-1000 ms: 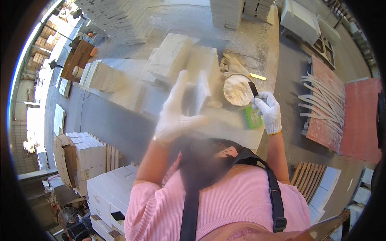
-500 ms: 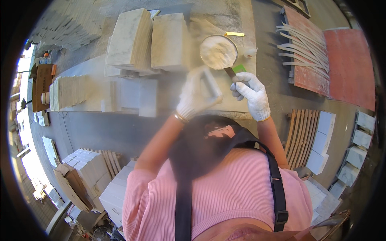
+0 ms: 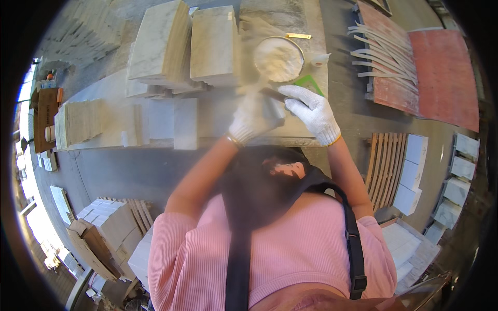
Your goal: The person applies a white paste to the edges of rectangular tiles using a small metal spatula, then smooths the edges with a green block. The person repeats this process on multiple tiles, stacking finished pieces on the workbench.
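Observation:
White knitted gloves cover both hands. My left hand (image 3: pixel 250 115) is closed around a small pale stone tile (image 3: pixel 273 110), held on edge over the worktable and partly blurred. My right hand (image 3: pixel 315 113) pinches a flat dark tool (image 3: pixel 273 94), which looks like a putty knife. That tool lies across the top end of the tile; its tip is hazy and I cannot tell whether it touches. Just beyond my hands sits a round bowl (image 3: pixel 279 59) of whitish powder or paste. A green flat scraper (image 3: pixel 310 84) lies beside the bowl.
Stacks of marble slabs (image 3: pixel 212 46) stand on the table to the left, with a lower row of tiles (image 3: pixel 83 122) nearer. A yellow strip-shaped tool (image 3: pixel 298 36) and a small white container (image 3: pixel 320 60) flank the bowl. White strips (image 3: pixel 386 54) lie on a red board at right.
My right hand has drawn the dark tool from the bowl's near rim leftward to the tile. My left hand keeps hold of the tile, now turned slightly.

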The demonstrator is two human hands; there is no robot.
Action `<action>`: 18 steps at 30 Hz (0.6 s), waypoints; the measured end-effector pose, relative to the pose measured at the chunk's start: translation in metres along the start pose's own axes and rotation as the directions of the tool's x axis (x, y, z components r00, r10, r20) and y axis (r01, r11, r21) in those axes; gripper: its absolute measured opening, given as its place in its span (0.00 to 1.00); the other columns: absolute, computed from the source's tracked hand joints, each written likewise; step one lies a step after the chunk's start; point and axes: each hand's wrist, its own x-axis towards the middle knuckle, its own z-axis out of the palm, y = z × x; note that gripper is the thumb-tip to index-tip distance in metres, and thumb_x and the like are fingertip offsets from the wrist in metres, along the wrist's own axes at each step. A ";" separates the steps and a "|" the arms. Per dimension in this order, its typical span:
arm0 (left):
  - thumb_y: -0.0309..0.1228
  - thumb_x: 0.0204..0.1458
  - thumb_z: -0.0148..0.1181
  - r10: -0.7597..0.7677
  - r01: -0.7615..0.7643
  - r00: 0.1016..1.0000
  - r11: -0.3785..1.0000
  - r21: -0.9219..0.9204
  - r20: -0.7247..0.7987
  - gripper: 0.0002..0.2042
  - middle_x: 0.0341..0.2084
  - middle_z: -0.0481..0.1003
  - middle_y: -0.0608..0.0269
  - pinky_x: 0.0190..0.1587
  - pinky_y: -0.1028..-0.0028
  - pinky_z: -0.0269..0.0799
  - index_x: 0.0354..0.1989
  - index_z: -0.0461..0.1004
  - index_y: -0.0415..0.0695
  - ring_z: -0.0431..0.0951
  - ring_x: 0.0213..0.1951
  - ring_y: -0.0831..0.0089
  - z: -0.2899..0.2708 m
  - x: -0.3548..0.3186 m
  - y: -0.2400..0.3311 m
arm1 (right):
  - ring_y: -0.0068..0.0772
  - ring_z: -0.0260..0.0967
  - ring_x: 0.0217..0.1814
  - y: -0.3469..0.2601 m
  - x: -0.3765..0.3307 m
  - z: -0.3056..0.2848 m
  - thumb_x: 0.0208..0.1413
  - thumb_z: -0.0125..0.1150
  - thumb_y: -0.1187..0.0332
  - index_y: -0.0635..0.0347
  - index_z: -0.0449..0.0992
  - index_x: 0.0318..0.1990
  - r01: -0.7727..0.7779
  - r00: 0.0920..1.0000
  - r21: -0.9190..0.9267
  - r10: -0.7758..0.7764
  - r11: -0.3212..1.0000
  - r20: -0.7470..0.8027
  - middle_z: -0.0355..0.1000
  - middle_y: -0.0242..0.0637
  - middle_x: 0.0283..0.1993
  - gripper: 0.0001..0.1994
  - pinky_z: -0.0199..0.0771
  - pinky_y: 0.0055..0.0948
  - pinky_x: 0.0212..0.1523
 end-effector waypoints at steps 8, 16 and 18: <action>0.32 0.30 0.83 0.076 -0.059 0.996 0.952 -0.301 0.043 0.46 0.49 0.77 0.54 0.56 0.64 0.76 0.64 0.67 0.42 0.79 0.53 0.63 -0.019 0.002 -0.002 | 0.28 0.77 0.53 -0.004 0.007 0.000 0.60 0.61 0.75 0.63 0.80 0.53 0.061 0.989 -0.112 -0.045 0.992 0.140 0.81 0.38 0.52 0.15 0.75 0.28 0.55; 0.16 0.44 0.66 0.261 -0.099 0.950 0.769 -0.632 0.170 0.21 0.46 0.77 0.54 0.50 0.66 0.75 0.50 0.76 0.40 0.80 0.47 0.65 -0.019 0.015 -0.034 | 0.27 0.77 0.46 -0.008 0.013 -0.015 0.59 0.63 0.77 0.61 0.81 0.53 0.146 0.970 -0.162 -0.109 0.976 0.216 0.81 0.38 0.46 0.14 0.76 0.25 0.49; 0.17 0.47 0.63 0.317 -0.200 0.937 0.832 -0.518 0.147 0.18 0.47 0.77 0.53 0.50 0.66 0.75 0.48 0.76 0.40 0.80 0.46 0.63 -0.020 0.017 -0.037 | 0.29 0.77 0.44 -0.010 0.020 -0.016 0.58 0.63 0.77 0.61 0.82 0.52 0.218 0.952 -0.209 -0.160 0.953 0.263 0.81 0.39 0.44 0.14 0.76 0.26 0.48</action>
